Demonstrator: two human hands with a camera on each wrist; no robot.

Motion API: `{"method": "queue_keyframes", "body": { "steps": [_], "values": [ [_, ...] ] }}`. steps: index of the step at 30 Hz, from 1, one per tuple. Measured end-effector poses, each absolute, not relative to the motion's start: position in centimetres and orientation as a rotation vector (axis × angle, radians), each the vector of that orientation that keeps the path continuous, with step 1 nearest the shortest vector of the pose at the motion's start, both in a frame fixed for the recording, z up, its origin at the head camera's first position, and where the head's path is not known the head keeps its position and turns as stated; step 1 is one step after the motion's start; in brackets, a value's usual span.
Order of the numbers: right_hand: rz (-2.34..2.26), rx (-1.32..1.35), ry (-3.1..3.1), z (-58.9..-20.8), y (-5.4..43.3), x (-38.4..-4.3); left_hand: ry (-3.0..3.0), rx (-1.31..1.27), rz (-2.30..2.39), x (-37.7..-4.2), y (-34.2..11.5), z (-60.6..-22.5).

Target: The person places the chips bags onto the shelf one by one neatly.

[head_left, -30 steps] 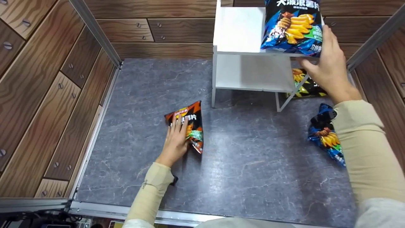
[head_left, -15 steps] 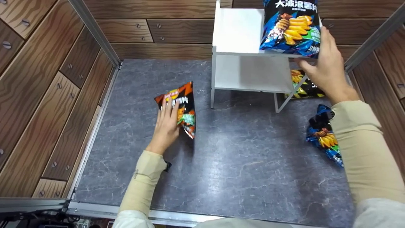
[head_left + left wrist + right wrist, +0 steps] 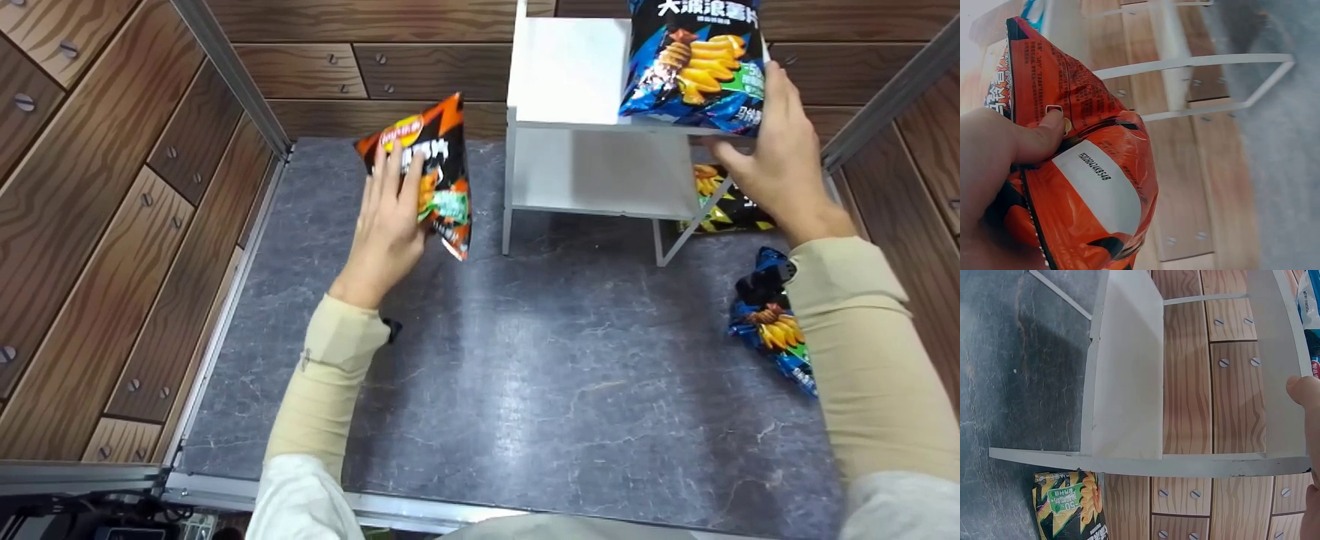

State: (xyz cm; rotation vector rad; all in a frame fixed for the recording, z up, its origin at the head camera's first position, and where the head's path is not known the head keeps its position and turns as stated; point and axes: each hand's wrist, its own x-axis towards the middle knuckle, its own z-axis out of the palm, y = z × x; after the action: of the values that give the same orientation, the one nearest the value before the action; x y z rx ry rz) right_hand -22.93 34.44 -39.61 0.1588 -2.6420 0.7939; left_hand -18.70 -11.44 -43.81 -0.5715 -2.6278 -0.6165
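My left hand (image 3: 386,229) holds an orange-and-black bag of potato chips (image 3: 444,169) above the floor, left of a white two-tier rack (image 3: 570,71). In the left wrist view, the thumb (image 3: 1041,138) presses the printed back of that bag. My right hand (image 3: 787,161) is at the rack's right front corner, beside a blue-and-black chip bag (image 3: 697,64) upright on the top shelf. Its straight fingers lie along the right side, partly hidden; the thumb (image 3: 1297,390) touches the shelf's front edge in the right wrist view.
A black-and-yellow chip bag (image 3: 724,199) lies on the floor behind the rack's right leg. Another blue chip bag (image 3: 772,322) lies nearer, partly behind my right sleeve. Wood-patterned panels (image 3: 150,300) and metal posts (image 3: 232,71) surround the grey floor (image 3: 540,390).
My left hand has lifted the orange-and-black chip bag off the floor area and carried it forward, slightly left. My right hand and the blue bag on the rack stay put.
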Motion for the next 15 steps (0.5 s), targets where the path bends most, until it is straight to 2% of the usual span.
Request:
{"method": "queue_keyframes", "body": {
  "steps": [15],
  "values": [
    [0.777, 0.224, -2.583, -39.9, 34.4, -22.9, -2.625, -0.652, -0.514, -20.7, -7.3, -34.1]
  ]
}}
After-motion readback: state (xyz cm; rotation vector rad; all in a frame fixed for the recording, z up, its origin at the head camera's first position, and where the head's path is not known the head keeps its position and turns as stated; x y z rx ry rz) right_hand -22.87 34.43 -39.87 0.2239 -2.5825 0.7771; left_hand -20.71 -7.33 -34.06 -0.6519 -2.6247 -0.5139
